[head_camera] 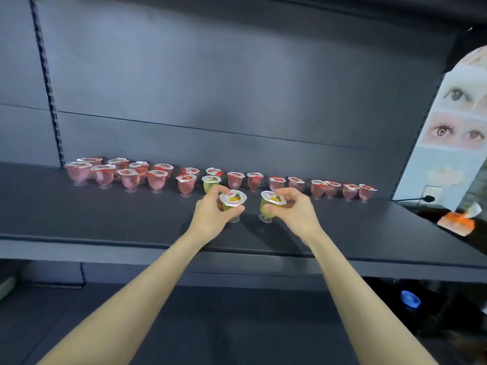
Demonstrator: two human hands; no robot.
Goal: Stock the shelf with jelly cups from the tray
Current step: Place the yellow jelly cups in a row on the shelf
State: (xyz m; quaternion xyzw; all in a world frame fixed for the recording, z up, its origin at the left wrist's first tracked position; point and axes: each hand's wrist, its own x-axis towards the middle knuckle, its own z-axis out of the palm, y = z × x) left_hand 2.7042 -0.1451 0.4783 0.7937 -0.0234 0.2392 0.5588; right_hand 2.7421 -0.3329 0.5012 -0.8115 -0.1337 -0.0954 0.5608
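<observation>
Green jelly fills both held cups, side by side over the middle of the black shelf (105, 212). Both arms reach forward, nearly straight. The left hand (209, 210) curls its fingers (214, 191) round the left cup (233, 200). The right hand (293, 209) pinches the right cup (271, 204) below its rim. Whether the feet touch the shelf is unclear. Pink cups (254, 180) line the back.

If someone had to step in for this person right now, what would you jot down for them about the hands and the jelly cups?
The left hand grips a first green cup. The right hand grips a second green cup. Both are upright over the front of the shelf; whether they touch it I cannot tell.
Done: a row of pink cups and a third green cup stand at the back.
Left: set these two down. The tray is not in view.
</observation>
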